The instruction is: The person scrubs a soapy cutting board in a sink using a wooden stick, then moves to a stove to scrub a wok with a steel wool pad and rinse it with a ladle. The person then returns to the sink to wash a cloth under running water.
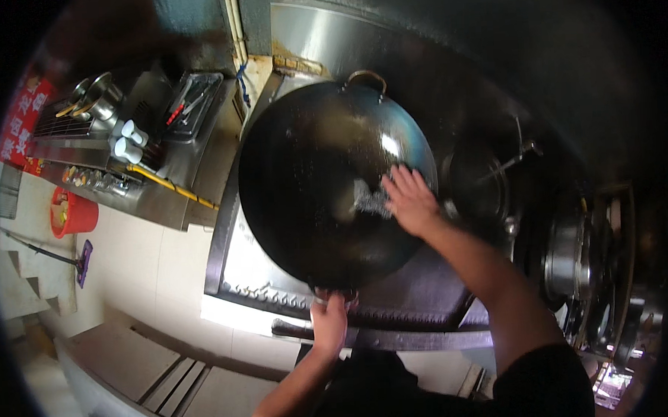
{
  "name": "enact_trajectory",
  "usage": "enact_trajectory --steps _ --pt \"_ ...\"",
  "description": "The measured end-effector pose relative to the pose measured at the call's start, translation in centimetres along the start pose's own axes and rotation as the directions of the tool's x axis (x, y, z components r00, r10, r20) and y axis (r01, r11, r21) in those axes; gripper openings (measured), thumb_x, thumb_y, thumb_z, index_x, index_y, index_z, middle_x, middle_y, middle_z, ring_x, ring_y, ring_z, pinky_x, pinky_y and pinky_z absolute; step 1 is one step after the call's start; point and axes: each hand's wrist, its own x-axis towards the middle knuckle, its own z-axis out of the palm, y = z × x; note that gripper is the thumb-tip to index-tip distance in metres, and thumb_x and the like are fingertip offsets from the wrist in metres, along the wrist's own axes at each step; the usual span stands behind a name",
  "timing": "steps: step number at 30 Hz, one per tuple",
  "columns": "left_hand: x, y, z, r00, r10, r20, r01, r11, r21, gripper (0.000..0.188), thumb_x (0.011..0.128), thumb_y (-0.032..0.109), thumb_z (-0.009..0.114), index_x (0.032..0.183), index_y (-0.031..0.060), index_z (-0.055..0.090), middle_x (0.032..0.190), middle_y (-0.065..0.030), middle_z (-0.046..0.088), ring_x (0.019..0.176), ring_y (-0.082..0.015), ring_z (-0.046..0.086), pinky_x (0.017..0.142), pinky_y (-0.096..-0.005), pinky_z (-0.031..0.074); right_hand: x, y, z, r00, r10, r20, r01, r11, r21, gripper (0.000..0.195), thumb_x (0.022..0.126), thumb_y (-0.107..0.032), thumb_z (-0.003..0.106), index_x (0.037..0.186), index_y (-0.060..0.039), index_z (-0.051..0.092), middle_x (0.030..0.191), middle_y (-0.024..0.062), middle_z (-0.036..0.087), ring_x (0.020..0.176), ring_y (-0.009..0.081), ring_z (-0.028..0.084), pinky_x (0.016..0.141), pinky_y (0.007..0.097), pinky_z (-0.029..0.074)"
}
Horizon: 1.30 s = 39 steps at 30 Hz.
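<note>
Before me a large dark steel wok sits tilted on the range, its inside wet and shiny. My left hand grips its near side at the handle, where something reddish shows, perhaps a cloth. A brass-coloured loop handle stands on the far rim. Inside the wok, towards the right wall, my right hand lies palm down with its fingers stretched. A crumpled silvery scrap, apparently a metal scouring pad, touches its thumb side; the palm hides whether it is gripped.
A dark-handled utensil lies at the range's front edge. To the right are a faucet and a metal pot. On the left, a steel counter holds a tray with tongs. A red bucket and a purple mop stand beyond.
</note>
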Motion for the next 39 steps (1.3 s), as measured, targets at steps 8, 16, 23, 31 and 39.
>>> enact_trajectory --steps 8,16,23,31,39 --pt "0.6 0.2 -0.4 1.0 0.01 -0.027 -0.009 1.0 0.016 0.028 0.096 0.004 0.046 0.119 -0.0034 0.059 0.11 -0.0133 0.069 0.099 -0.0272 0.071 0.088 -0.0427 0.059 11.0 -16.8 2.6 0.956 0.112 -0.27 0.048 0.851 0.524 0.077 0.103 -0.047 0.044 0.162 -0.0047 0.02 0.17 0.0223 0.011 0.158 0.0349 0.01 0.128 0.0491 0.007" --pt "0.3 1.9 -0.4 0.999 -0.028 -0.036 0.028 1.0 -0.011 0.024 0.098 0.006 0.046 0.116 -0.0043 0.058 0.11 -0.0165 0.068 0.099 -0.0299 0.071 0.088 -0.0424 0.06 2.2 0.3 0.9 0.997 -0.061 0.038 0.059 0.998 0.038 0.075 0.102 -0.048 0.048 0.162 -0.0103 0.026 0.171 0.016 0.017 0.158 0.0308 0.011 0.128 0.0486 0.007" --pt "0.5 0.5 -0.9 1.0 0.012 0.0 -0.012 1.0 -0.016 0.027 0.098 0.005 0.044 0.12 -0.0041 0.057 0.111 -0.0161 0.068 0.099 -0.0293 0.071 0.088 -0.0435 0.06 6.6 -15.7 1.5 0.993 -0.038 -0.108 0.09 0.844 0.528 0.076 0.105 -0.051 0.04 0.164 -0.0081 0.017 0.171 0.0183 0.009 0.159 0.0337 0.007 0.128 0.0469 0.005" --pt "0.7 0.8 -1.6 0.999 0.048 0.008 -0.049 0.993 0.103 0.032 0.1 0.005 0.046 0.131 -0.001 0.051 0.117 -0.0133 0.065 0.104 -0.0287 0.07 0.088 -0.0439 0.059 4.7 3.3 -0.7 0.997 0.049 -0.052 -0.053 0.995 -0.081 0.074 0.106 -0.049 0.039 0.165 -0.0104 0.017 0.172 0.0151 0.008 0.16 0.029 0.006 0.128 0.0484 0.005" --pt "0.8 0.4 -1.4 0.997 0.067 -0.033 -0.066 0.997 0.039 0.029 0.094 0.001 0.043 0.121 -0.0033 0.056 0.108 -0.0144 0.068 0.095 -0.028 0.072 0.086 -0.0436 0.061 17.6 -18.2 -1.3 0.881 0.267 -0.392 0.062 0.754 0.654 0.076 0.105 -0.045 0.041 0.162 -0.0019 0.016 0.17 0.0225 0.01 0.158 0.0373 0.008 0.128 0.0511 0.007"
